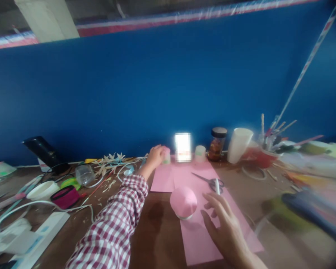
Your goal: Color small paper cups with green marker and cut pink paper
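My left hand (156,155), in a red and white checked sleeve, reaches to the back of the table and is closed round a small pale bottle (166,155) near the blue wall. My right hand (224,224) rests open, fingers spread, on a pink paper sheet (201,239), just right of a pink paper-covered cup (183,203). A thin white stick (217,186) lies by its fingertips, and I cannot tell if the fingers touch it. Scissors (210,181) lie on the pink paper beyond that hand.
Along the wall stand a second small bottle (200,153), a brown jar with a black lid (217,144), a white cup (239,145) and a red bowl of tools (261,155). Cables, a power strip (42,233) and tape rolls (65,197) crowd the left; blurred clutter fills the right.
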Demonstrator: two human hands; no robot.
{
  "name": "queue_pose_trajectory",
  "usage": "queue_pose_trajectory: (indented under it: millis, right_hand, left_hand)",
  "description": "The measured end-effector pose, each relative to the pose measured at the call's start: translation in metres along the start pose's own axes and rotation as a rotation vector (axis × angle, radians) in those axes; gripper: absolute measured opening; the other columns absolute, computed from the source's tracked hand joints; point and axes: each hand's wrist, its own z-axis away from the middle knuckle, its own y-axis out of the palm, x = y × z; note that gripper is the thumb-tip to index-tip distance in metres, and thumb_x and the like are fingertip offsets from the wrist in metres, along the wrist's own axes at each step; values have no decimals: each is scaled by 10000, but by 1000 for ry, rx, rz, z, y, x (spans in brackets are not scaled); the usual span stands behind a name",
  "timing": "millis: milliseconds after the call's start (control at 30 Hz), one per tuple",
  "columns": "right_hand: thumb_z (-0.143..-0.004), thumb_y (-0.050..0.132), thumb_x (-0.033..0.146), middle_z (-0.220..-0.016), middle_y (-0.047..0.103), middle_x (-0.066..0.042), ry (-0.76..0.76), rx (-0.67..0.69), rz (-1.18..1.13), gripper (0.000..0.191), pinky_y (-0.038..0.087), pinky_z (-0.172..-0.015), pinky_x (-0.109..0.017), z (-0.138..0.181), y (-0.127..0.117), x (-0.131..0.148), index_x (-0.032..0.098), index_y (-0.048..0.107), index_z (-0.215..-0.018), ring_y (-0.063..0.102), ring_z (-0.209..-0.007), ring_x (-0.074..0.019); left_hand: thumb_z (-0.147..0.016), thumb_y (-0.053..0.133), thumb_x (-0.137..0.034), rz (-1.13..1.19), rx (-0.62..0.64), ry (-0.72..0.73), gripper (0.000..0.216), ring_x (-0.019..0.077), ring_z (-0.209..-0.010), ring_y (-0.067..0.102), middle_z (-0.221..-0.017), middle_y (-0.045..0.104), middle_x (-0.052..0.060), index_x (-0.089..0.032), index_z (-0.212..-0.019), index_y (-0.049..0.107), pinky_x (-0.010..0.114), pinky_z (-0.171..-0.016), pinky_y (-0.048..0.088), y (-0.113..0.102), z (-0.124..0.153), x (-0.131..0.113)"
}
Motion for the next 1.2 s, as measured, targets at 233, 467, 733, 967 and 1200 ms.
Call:
queue_pose_trajectory:
  millis: [233,467,733,967,1200]
  right_hand:
    - [-883,480,189,-1096,575,-116,-4,-22,26,320,563,-604,-292,-1,-1,1,200,483,-1203,638,-765,-166]
    - [-881,475,216,-1132,576,-128,32,-18,24,337,567,-758,-370,1,0,-2,191,475,-1218,614,-998,-238]
    - [-841,464,174,-1265,515,-146,107,116,-58,464,571,-791,-398,6,12,-4,190,395,-1300,602,-1060,-245]
    - [-828,476,176,-1236,538,-152,129,110,-182,497,574,-797,-407,6,18,-6,185,365,-1313,594,-1073,-248]
    - [-828,459,166,-1238,537,-146,155,155,-177,491,575,-789,-407,8,20,-4,193,351,-1306,601,-1060,-240]
  left_hand:
    - [-928,373,-311,166,-122,-49,343,216,-1161,526,-1208,607,111,-163,-1160,577,349,-1026,375,-10,49,-17]
    - [-946,281,-444,580,-111,-182,430,222,-1091,584,-1161,620,125,-181,-1176,533,369,-937,463,-6,168,-37]
    - [-613,784,-435,654,123,-249,1044,321,-1344,326,-1457,334,156,-253,-1441,174,468,-1083,303,-1,210,-87]
    - [-547,820,-415,652,50,-226,1137,317,-1376,255,-1476,300,144,-249,-1452,151,450,-1112,241,10,209,-99]
    - [-608,787,-351,651,-22,-222,1036,284,-1329,355,-1443,374,130,-246,-1442,182,412,-1079,310,20,213,-97]
